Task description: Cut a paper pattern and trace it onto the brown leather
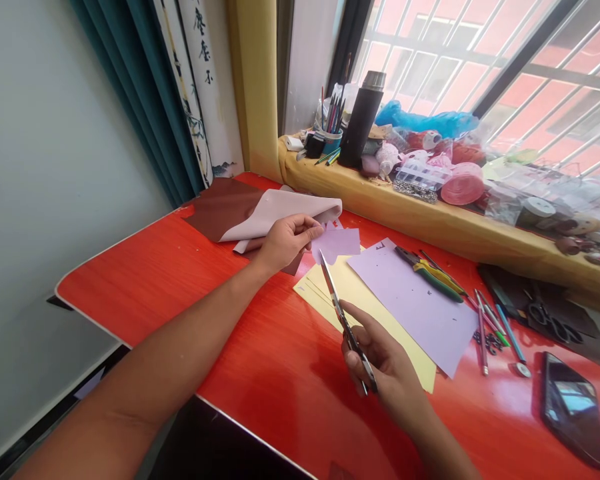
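Between the thumb and fingers of my left hand is a small piece of purple paper, held up above the table. My right hand is wrapped round a pair of scissors, whose blades point up and away from me. The blade tips reach the lower left edge of the purple piece; whether they are cutting into it I cannot tell. Beneath lie yellow paper sheets and a larger purple sheet that partly covers them.
Brown and pale folded material lies behind my left hand. To the right are pliers, pencils, black scissors and a phone. A black thermos stands on the cluttered windowsill.
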The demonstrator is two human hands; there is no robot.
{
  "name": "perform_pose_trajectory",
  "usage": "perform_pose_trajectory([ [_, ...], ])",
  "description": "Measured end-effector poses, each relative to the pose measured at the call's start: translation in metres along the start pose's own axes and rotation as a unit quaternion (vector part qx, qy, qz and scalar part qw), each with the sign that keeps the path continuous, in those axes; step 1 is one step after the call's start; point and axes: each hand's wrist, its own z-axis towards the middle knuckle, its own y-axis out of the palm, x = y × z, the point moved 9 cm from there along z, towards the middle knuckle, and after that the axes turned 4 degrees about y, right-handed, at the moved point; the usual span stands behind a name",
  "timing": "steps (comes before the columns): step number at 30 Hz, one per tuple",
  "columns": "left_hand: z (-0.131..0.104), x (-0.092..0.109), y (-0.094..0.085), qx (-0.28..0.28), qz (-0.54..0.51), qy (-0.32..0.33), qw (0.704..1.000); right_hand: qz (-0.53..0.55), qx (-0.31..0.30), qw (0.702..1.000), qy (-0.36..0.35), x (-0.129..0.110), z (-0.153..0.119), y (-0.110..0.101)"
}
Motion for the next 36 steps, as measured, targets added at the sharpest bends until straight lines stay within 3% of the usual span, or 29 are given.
perform_pose_trajectory([
  [36,-0.0015,-0.003,-0.0002,0.004,0.014,-0.022,1.0,-0.018,0.019,0.999,0.018,-0.002,-0.0011,-0.0015],
])
